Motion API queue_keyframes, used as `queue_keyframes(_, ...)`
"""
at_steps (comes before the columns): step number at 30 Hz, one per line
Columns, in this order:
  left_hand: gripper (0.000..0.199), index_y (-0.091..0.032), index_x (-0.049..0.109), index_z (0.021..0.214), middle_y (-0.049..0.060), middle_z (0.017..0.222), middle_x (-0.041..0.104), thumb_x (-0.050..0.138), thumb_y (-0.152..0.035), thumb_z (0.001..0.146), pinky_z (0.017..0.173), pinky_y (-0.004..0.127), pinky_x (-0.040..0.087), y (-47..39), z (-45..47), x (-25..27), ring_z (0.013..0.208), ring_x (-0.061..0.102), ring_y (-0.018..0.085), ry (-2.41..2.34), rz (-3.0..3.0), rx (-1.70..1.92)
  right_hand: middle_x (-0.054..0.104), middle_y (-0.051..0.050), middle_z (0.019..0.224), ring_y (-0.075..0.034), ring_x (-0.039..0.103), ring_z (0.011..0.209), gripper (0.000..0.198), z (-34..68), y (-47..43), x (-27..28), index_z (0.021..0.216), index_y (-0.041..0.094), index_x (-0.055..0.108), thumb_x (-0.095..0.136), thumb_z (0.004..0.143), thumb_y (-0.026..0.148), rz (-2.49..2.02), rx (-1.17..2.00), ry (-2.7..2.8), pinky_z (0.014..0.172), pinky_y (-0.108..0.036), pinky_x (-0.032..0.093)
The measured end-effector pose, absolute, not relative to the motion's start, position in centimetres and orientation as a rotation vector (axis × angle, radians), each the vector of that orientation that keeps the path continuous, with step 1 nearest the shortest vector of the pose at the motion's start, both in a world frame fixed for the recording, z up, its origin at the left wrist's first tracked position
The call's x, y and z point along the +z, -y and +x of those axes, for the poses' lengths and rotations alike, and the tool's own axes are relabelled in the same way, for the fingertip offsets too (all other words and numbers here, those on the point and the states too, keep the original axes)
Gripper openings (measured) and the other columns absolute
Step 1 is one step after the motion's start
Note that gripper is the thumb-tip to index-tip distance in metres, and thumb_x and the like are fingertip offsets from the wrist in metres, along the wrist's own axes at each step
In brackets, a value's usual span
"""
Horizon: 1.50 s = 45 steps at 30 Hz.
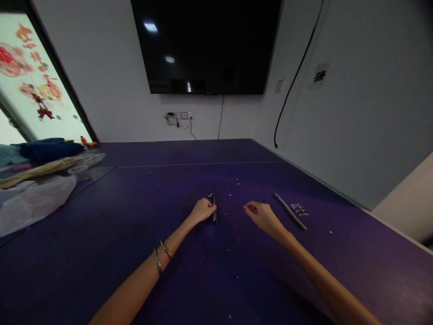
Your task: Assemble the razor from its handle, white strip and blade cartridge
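Observation:
My left hand (202, 210), with two bracelets at its wrist, is closed on a slim dark object (214, 218) with shiny edges. A short angled end of it sticks out beyond my fingers; its exact kind does not show. To the right, my right hand (262, 214) hovers over the purple surface (189, 289), apart from the left. Its fingers are curled together in a pinch, and whatever they hold, if anything, is too small to make out. Nearest to it lies a thin greyish strip (290, 211), with a small clear pack (299, 209) of dark pieces beside that.
Plastic bags (40, 198), a long tan piece (43, 171) and dark blue cloth (50, 149) lie at the left. An orange item (88, 143) is behind them. A black cable (293, 81) hangs down the right wall. The television (209, 45) is on the back wall.

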<state>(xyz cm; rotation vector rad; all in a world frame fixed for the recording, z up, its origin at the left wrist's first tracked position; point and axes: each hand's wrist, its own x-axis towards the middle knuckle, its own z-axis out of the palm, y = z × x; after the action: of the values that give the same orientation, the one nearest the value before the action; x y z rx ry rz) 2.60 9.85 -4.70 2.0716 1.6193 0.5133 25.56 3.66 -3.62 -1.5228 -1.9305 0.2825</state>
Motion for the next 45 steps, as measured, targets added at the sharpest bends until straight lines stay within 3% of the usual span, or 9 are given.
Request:
queue_keyframes(5,0.030,-0.013,0.067,0.055,0.005,0.052,0.059,0.051,-0.032,0.072,0.054,0.023,0.036,-10.7,1.0,-5.5,0.053,0.055,0.014,-1.685,2.180,0.361,0.070,-0.008,0.073,-0.020,0.065,0.069,0.021,33.9,-4.7,-4.6,0.079,0.016,0.067,0.048,0.075,0.023,-1.810,0.060,1.856,0.063,-0.025,0.043)
queue_keyframes(9,0.029,-0.013,0.069,0.062,0.009,0.063,0.066,0.049,-0.031,0.073,0.057,0.024,0.039,-10.9,1.1,-5.5,0.061,0.060,0.017,-1.729,2.219,0.287,0.070,-0.011,0.078,-0.022,0.065,0.071,0.022,39.3,-4.8,-5.3,0.081,0.017,0.067,0.049,0.074,0.025,-2.076,-0.035,1.745,0.058,-0.025,0.041)
queue_keyframes(18,0.035,-0.018,0.069,0.074,0.011,0.082,0.069,0.045,-0.043,0.076,0.062,0.028,0.044,-10.3,1.2,-5.1,0.076,0.063,0.022,-1.819,2.230,0.185,0.066,-0.009,0.062,-0.022,0.063,0.057,0.031,44.1,-5.2,-6.7,0.072,0.017,0.066,0.052,0.073,0.043,-2.278,0.262,1.862,0.049,-0.026,0.037)
queue_keyframes(22,0.039,-0.020,0.069,0.075,0.009,0.085,0.069,0.042,-0.049,0.078,0.066,0.028,0.045,-9.9,1.1,-5.2,0.081,0.063,0.023,-1.843,2.238,0.170,0.065,-0.008,0.062,-0.020,0.061,0.055,0.028,44.1,-6.0,-7.7,0.070,0.016,0.063,0.052,0.076,0.041,-2.301,0.254,1.969,0.049,-0.026,0.036)
queue_keyframes(28,0.040,-0.020,0.068,0.082,0.010,0.090,0.069,0.040,-0.048,0.080,0.069,0.031,0.046,-9.3,1.3,-5.1,0.085,0.063,0.024,-1.888,2.249,0.163,0.064,-0.007,0.062,-0.017,0.059,0.055,0.021,43.4,-6.7,-7.4,0.062,0.016,0.061,0.052,0.076,0.028,-2.234,0.208,2.103,0.051,-0.024,0.035)
queue_keyframes(33,0.040,-0.018,0.068,0.085,0.011,0.090,0.068,0.040,-0.046,0.081,0.071,0.031,0.046,-9.1,1.6,-5.2,0.087,0.063,0.025,-1.937,2.243,0.163,0.064,-0.006,0.060,-0.017,0.060,0.058,0.029,40.8,-6.1,-6.8,0.061,0.016,0.061,0.044,0.080,0.030,-2.144,0.192,2.140,0.052,-0.023,0.034)
queue_keyframes(45,0.041,-0.017,0.067,0.088,0.012,0.094,0.067,0.036,-0.044,0.084,0.072,0.031,0.045,-8.7,2.4,-5.2,0.088,0.063,0.026,-1.954,2.282,0.184,0.069,-0.007,0.069,-0.019,0.064,0.065,0.031,21.5,-3.3,-6.0,0.069,0.017,0.066,0.043,0.083,0.032,-1.863,0.123,2.207,0.053,-0.023,0.039)
